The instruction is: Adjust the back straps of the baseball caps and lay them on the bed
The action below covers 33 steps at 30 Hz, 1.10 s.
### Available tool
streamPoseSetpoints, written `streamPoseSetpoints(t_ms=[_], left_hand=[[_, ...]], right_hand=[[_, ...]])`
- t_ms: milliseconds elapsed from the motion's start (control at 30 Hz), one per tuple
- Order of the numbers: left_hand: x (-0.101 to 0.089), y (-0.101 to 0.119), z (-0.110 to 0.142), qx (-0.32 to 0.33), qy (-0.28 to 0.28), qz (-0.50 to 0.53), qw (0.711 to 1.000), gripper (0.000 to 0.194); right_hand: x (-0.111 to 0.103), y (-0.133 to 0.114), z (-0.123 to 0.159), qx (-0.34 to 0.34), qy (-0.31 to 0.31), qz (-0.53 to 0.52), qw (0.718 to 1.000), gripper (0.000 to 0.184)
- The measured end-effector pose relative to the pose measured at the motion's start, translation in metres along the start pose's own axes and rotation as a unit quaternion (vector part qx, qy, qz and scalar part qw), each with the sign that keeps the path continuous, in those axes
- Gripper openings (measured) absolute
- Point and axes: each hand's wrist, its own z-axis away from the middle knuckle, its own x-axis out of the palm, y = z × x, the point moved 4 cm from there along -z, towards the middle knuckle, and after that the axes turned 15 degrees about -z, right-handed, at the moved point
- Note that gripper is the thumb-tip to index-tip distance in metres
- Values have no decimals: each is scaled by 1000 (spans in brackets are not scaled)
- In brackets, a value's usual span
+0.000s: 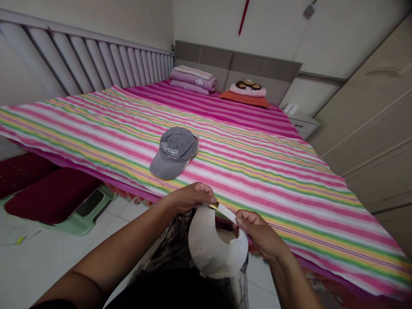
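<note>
I hold a white cap [210, 251] close to my body, above the near edge of the bed. My left hand [189, 196] pinches the cap's back strap at its gold buckle. My right hand [257, 231] grips the other end of the white strap. A grey baseball cap [174, 152] with white lettering lies on the striped bedsheet [273, 171], brim toward me, just beyond my hands.
Folded purple blankets [193, 80] and a pink pillow on an orange one [247, 92] sit by the headboard. A green plastic stool [86, 212] with dark red cushions stands on the tiled floor at left. A wardrobe [373, 120] and nightstand [301, 124] are at right.
</note>
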Motion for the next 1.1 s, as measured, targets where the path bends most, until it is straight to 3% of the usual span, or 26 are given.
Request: streamPoseSetpoints(t_ms=[133, 267, 367, 567, 1100], left_hand=[[2, 0, -2, 8, -6, 18, 1000, 25], [6, 0, -3, 12, -14, 37, 999, 26], [8, -2, -3, 13, -9, 55, 998, 27], [15, -8, -5, -6, -13, 59, 998, 25], [20, -5, -3, 0, -24, 80, 996, 24]], right_hand=[[6, -4, 5, -40, 28, -97, 994, 28], [11, -8, 9, -52, 38, -131, 989, 29], [10, -8, 11, -46, 45, -117, 991, 30], [18, -8, 12, -11, -19, -71, 997, 38], [20, -9, 6, 20, 58, -54, 997, 29]])
